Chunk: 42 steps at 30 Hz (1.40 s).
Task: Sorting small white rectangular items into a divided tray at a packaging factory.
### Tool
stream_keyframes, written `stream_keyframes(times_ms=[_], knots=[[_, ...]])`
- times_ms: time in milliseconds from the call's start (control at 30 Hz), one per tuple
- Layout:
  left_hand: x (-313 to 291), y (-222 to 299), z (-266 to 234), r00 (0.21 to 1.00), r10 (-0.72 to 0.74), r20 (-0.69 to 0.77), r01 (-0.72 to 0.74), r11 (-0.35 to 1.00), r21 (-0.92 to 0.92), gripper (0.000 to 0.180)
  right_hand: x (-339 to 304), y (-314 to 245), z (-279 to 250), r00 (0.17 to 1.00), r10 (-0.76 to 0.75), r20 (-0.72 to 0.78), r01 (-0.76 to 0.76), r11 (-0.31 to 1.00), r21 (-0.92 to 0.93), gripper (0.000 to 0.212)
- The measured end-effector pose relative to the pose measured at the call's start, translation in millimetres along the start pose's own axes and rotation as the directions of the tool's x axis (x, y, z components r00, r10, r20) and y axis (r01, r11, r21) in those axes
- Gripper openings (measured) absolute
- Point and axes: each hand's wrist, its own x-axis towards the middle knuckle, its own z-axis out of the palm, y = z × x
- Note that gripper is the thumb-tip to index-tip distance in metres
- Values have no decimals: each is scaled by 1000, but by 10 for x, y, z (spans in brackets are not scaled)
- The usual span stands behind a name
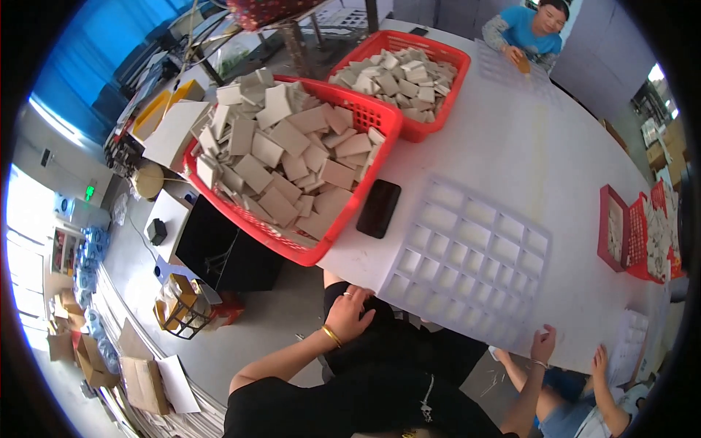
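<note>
Watching from my remote seat, I find the left hand [349, 315] at the lower centre of the frame, near the close corner of the tray; its thumb stands apart from loosely bent fingers, and I see nothing in its grasp. The right hand [542, 344], lower right, bends at the table edge beside the tray's other near corner; I cannot tell whether its fingers are together or touching anything.

Just beyond, right of centre, the pale compartmented tray [467, 257] lies flat on the white table [526, 150]. I make out no tile in its cells, so I judge the work there barely begun, with nearly all of it left. A dark phone [380, 209] lies between the tray and the near red basket [371, 166], upper left of centre, which is heaped with beige tiles [281, 146]. Behind it, at upper centre, a second red basket [431, 130] is heaped too. Farthest off, upper right, a co-worker in blue [537, 38] sits at another tray [496, 62]; I cannot tell how full that one is.
</note>
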Motion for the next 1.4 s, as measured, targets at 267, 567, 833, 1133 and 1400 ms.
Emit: stream_keyframes(times_ms=[267,567,833,1133,1400], knots=[[258,-109,-1381,694,542,-474,-540,827,155,8,853,-2484,-214,873,-488,-9,478,852,214,31],[756,-1655,-2975,403,186,-896,146,953,264,41,451,-5146,624,211,-975,73,927,223,302,20],[894,-1823,-3041,650,-137,-747,531,785,319,64,248,-6206,1993,103,-827,552,969,208,130,47],[665,-1507,-2999,586,150,-797,275,887,370,25,65,-6397,2169,199,-468,861,979,137,-152,38],[675,-938,-2504,656,-77,-751,-204,940,-274,17,272,-6209,1785,122,-852,510,985,43,-165,20]])
